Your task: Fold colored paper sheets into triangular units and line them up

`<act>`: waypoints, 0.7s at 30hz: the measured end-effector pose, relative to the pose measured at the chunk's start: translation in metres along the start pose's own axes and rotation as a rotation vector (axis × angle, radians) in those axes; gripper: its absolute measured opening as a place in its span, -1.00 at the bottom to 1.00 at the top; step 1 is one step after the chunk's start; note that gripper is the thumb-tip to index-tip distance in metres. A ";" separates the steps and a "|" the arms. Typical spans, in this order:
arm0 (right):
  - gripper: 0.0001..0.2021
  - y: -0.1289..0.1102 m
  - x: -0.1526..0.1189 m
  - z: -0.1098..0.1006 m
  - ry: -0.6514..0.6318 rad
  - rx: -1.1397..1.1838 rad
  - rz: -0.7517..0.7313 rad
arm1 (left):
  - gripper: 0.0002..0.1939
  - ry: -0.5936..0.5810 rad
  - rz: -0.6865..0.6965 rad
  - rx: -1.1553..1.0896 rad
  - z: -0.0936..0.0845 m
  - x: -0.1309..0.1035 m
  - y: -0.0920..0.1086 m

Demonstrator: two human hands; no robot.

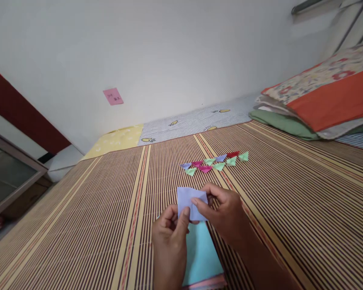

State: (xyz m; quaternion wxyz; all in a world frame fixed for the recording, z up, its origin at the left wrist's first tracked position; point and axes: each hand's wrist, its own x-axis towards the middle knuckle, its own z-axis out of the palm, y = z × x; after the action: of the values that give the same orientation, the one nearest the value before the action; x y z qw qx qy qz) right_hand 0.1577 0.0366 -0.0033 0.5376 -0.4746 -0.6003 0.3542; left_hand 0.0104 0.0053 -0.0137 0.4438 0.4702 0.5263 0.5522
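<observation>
A small square of lavender paper (187, 197) is held up between my two hands. My left hand (171, 235) pinches its lower left edge, thumb on the front face. On the right side, my right hand (225, 209) grips the same sheet with thumb in front and fingers behind. Beneath the hands lies a turquoise sheet (201, 249) on top of a stack of coloured paper, partly covered by my left hand. Just beyond, two rows of small folded paper pieces (219, 166) in green, pink, lavender and red rest on the mat.
A striped bamboo mat (87, 209) covers the bed. Folded bedding and a floral-and-orange pillow (335, 82) are piled at the far right. A pink note (113, 96) is stuck to the white wall (181, 52). A framed glass panel (12, 173) stands at the left.
</observation>
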 end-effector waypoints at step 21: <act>-0.74 0.007 0.007 -0.012 0.024 0.345 0.135 | -0.71 -0.013 -0.087 -0.190 0.009 0.000 -0.012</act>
State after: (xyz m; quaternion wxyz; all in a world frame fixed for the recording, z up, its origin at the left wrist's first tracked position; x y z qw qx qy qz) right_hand 0.1710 0.0442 -0.0055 0.5931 -0.4189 -0.4909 0.4814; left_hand 0.0193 0.0077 -0.0252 0.5132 0.4065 0.4886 0.5768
